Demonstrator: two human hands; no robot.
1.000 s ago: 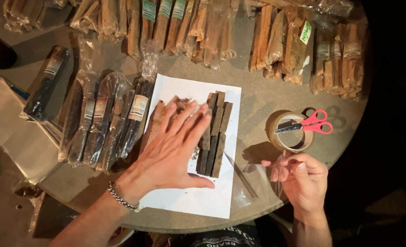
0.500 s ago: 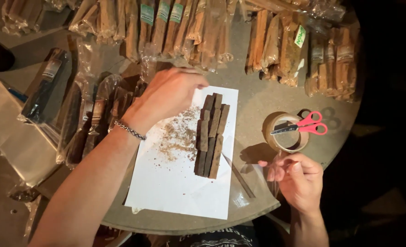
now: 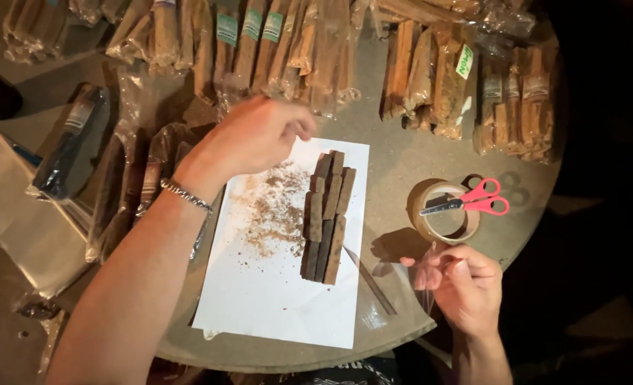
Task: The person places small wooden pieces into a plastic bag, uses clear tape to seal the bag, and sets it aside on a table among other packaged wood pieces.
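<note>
A white paper sheet [image 3: 281,299] lies on a round table [image 3: 395,164]. On it sits a pile of several dark brown sticks [image 3: 327,214] with brown crumbs [image 3: 270,210] scattered to their left. My left hand [image 3: 256,135] hovers over the sheet's top left corner, fingers curled, a chain bracelet on its wrist; whether it holds anything I cannot tell. My right hand [image 3: 462,285] is at the table's near right edge, pinching a clear plastic bag [image 3: 395,289] that holds a thin stick.
Many clear bags of brown sticks [image 3: 302,43] line the table's far side, and darker bagged sticks [image 3: 127,178] lie at the left. Red-handled scissors [image 3: 469,202] rest on a tape roll [image 3: 441,214] right of the sheet. Empty clear bags [image 3: 17,207] are stacked far left.
My left hand lifted off the sheet, where it lay flat beside the sticks, and moved up to the top left corner, uncovering the crumbs. My right hand stayed put.
</note>
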